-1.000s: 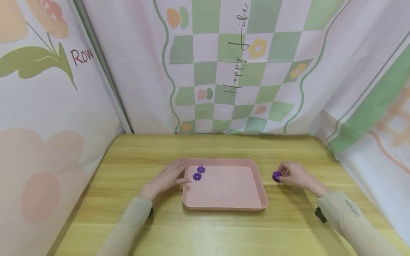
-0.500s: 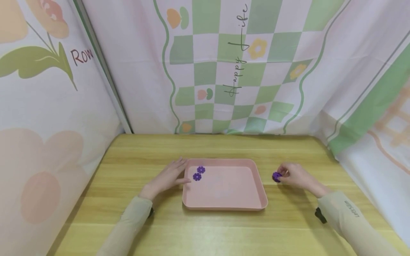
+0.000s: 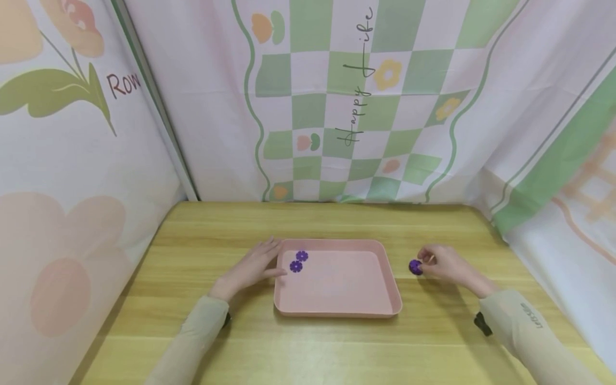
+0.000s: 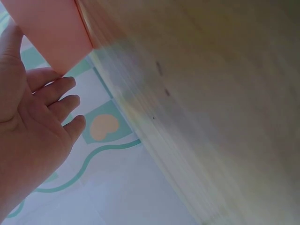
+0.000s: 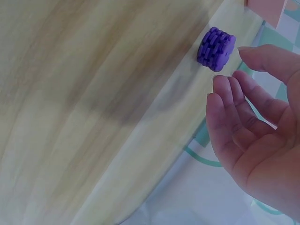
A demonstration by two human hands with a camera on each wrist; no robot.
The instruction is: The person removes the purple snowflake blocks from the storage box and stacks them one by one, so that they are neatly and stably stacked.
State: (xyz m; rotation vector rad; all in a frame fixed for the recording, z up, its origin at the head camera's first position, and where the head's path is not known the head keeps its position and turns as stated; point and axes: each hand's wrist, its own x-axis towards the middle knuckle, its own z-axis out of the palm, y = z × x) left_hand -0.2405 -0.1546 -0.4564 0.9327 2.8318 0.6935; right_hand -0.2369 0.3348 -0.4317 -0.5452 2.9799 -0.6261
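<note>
A pink tray [image 3: 338, 315] lies on the wooden table, with two purple flower-shaped discs [image 3: 295, 266] near its left end. My left hand [image 3: 250, 267] rests at the tray's left side, fingers relaxed along the outer wall and thumb reaching over the rim. To the right of the tray, a short stack of purple discs [image 3: 415, 267] stands on the table. My right hand [image 3: 445, 261] is beside that stack, thumb and fingers bent loosely. In the right wrist view, a small gap shows between the thumb tip and the stack [image 5: 216, 49].
Patterned curtains [image 3: 361, 107] hang behind the table [image 3: 327, 347] and along both sides. A dark band [image 3: 483, 324] shows under the right sleeve.
The right fingertips have drawn back slightly from the purple stack, whose top now shows more fully. The left hand and the tray stay in place.
</note>
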